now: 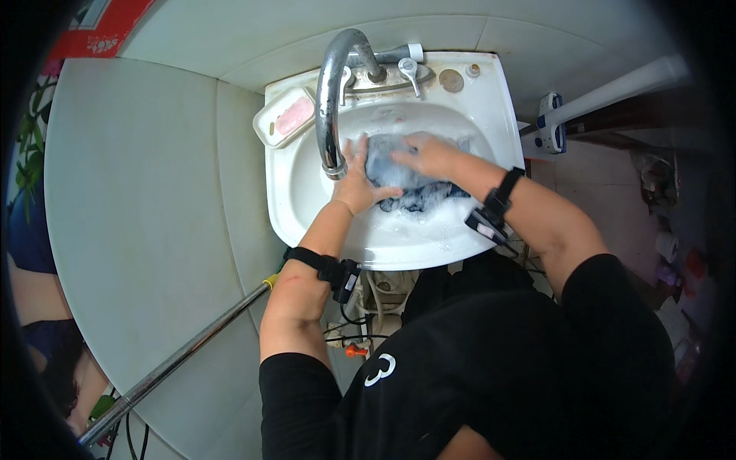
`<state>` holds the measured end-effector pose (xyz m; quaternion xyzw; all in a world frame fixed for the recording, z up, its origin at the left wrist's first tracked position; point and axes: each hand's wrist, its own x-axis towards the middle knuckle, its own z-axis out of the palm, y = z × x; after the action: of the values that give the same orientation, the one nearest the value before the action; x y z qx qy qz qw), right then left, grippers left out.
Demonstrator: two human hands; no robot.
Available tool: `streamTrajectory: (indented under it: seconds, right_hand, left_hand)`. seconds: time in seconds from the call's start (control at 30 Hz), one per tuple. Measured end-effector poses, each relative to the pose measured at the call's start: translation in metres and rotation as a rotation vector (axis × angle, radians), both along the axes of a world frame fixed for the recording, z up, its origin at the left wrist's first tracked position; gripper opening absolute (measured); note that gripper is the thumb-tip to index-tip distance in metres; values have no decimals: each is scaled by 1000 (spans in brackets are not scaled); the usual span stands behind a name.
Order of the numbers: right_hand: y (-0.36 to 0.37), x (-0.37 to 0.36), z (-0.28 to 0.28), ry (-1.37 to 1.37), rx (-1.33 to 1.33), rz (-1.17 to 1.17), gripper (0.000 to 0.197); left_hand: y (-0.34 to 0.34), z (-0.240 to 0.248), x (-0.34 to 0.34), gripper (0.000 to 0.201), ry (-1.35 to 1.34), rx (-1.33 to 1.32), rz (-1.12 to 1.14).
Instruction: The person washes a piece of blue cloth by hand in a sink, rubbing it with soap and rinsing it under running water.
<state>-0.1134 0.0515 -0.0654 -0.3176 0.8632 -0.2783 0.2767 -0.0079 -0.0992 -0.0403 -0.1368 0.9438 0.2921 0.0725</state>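
A wet garment or cloth, grey-blue on top (389,162) with a darker patterned part (422,199), lies in the suds of the white washbasin (284,207). My left hand (360,182) rests at its left edge, fingers spread and thumb stretched toward the right. From the right, my right hand (431,156) lies against the cloth's upper side, its visible fingers apart and slightly blurred. Foam hides much of the cloth's outline. The curved chrome faucet (330,100) arches over the basin, its spout beside my left hand.
A white soap dish with a pink soap bar (294,116) sits on the basin's left rim. Tap handles (409,70) and a grey tube (391,54) are at the back. A metal pole (192,349) leans at lower left; a white pole (613,93) stands at right. Pipes (376,299) run below.
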Motion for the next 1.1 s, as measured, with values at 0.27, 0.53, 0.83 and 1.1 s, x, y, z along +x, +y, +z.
streamTrajectory:
  seconds: [0.27,0.53,0.83,1.1]
  right_hand:
    - [18,49,5,122,286,224,68]
    - [-15,11,-23,58,408,270,61]
    - [-49,-30,-28,-146,617,365,34]
    - [-5,-4,34,32,1,461,29]
  left_hand:
    - [34,-14,29,88,48,-122,-124]
    - [4,-35,-16,64,63,-105,-157]
    - [-16,-34,-58,39,-481,-230,-105]
    - [-29,13,-28,52,-169,34,-279]
